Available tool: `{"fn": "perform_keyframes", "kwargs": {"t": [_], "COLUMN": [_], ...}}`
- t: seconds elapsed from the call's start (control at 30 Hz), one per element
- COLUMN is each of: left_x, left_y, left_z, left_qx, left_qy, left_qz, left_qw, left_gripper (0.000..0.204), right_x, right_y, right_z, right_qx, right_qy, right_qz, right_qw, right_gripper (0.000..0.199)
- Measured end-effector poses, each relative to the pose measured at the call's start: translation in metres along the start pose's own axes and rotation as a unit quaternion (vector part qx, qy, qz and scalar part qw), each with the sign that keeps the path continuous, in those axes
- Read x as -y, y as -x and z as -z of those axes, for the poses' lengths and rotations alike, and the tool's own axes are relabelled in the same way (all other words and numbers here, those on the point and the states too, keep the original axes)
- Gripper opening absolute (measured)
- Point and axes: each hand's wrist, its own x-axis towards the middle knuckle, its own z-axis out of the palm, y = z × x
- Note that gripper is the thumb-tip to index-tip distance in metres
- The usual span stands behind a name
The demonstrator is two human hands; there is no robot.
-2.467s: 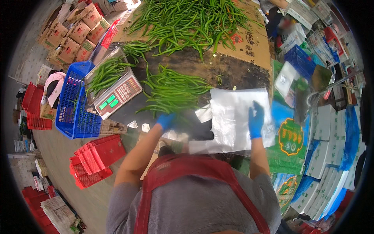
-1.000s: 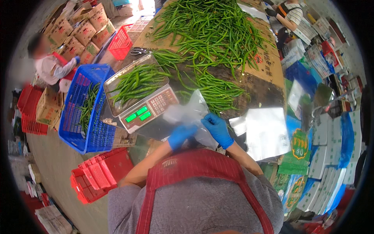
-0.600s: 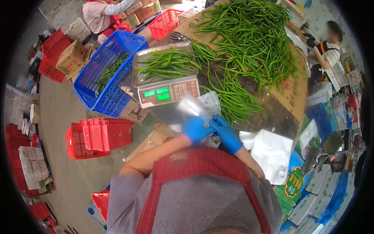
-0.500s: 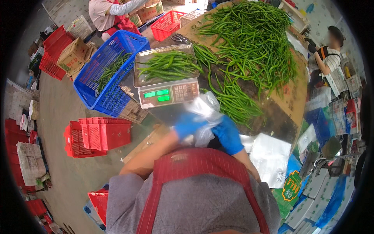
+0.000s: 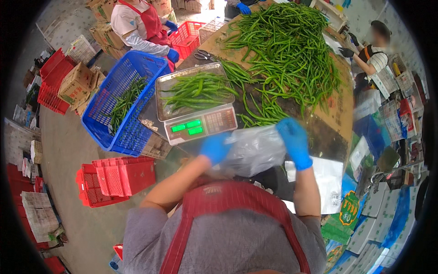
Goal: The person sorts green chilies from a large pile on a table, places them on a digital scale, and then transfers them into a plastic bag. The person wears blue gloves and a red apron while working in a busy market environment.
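Note:
A clear plastic bag [image 5: 256, 151] is stretched wide in front of my chest. My left hand [image 5: 216, 148], in a blue glove and blurred by motion, grips its left side. At the upper right corner, my right hand [image 5: 294, 140], gloved the same way, pinches the bag's edge. Just beyond my left hand stands a digital scale [image 5: 222, 121] with green lit displays. Long green chili peppers [image 5: 197, 91] lie in a bunch on its metal tray [image 5: 163, 105]. A large heap of the same peppers [image 5: 287, 50] covers the far part of the table.
Flat plastic bags [image 5: 324, 180] lie right of my right forearm. Scissors [image 5: 203, 55] rest behind the scale. Left of it, a blue crate [image 5: 98, 107] holds some peppers. Red crates [image 5: 125, 176] stand on the floor. Co-workers [image 5: 141, 27] are at the far left and right [image 5: 374, 57].
My hands have moved apart, spreading the bunched bag out between them. My right hand has risen to the bag's upper corner. The far-left co-worker has turned and lowered an arm.

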Motion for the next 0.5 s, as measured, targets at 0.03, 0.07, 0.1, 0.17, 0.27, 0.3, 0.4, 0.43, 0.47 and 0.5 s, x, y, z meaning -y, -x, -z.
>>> {"fn": "perform_keyframes", "kwargs": {"t": [0.03,0.07,0.1,0.17,0.27,0.3,0.4,0.43,0.47,0.5], "left_x": [-0.011,-0.012,-0.012,-0.037,0.003,0.018,0.087,0.091,0.095,0.098], "left_y": [0.004,0.008,0.014,0.02,0.032,0.038,0.04,0.047,0.06,0.061], "left_z": [0.009,0.005,0.0,0.021,0.037,0.046,0.051,0.051,0.049,0.042], "left_qx": [0.036,0.05,0.061,0.085,0.101,0.078,0.007,-0.001,-0.016,-0.038], "left_qy": [0.138,0.277,0.41,0.662,0.762,0.768,0.836,0.847,0.858,0.811], "left_qz": [0.024,0.067,0.108,0.208,0.093,0.076,0.125,0.157,0.191,0.209], "left_qw": [0.989,0.957,0.903,0.715,0.633,0.632,0.535,0.507,0.477,0.544], "left_gripper": [0.041,0.04,0.039,0.037,0.035,0.034,0.032,0.031,0.031,0.029], "right_x": [0.0,0.008,0.02,0.058,0.02,-0.02,-0.128,-0.132,-0.086,-0.045], "right_y": [-0.017,-0.016,-0.016,-0.011,0.01,0.01,0.02,0.014,-0.002,-0.019], "right_z": [0.012,0.005,-0.008,-0.037,-0.064,-0.076,-0.079,-0.079,-0.087,-0.096], "right_qx": [-0.009,-0.054,-0.096,-0.047,0.235,0.279,0.448,0.511,0.589,0.656], "right_qy": [0.085,0.159,0.229,0.219,0.18,0.195,0.204,0.201,0.192,0.18], "right_qz": [-0.04,0.072,0.183,0.336,0.26,0.141,0.17,0.162,0.133,0.102], "right_qw": [0.996,0.983,0.951,0.915,0.919,0.929,0.854,0.82,0.773,0.726], "right_gripper": [0.015,0.013,0.012,0.016,0.022,0.024,0.028,0.031,0.035,0.039]}}
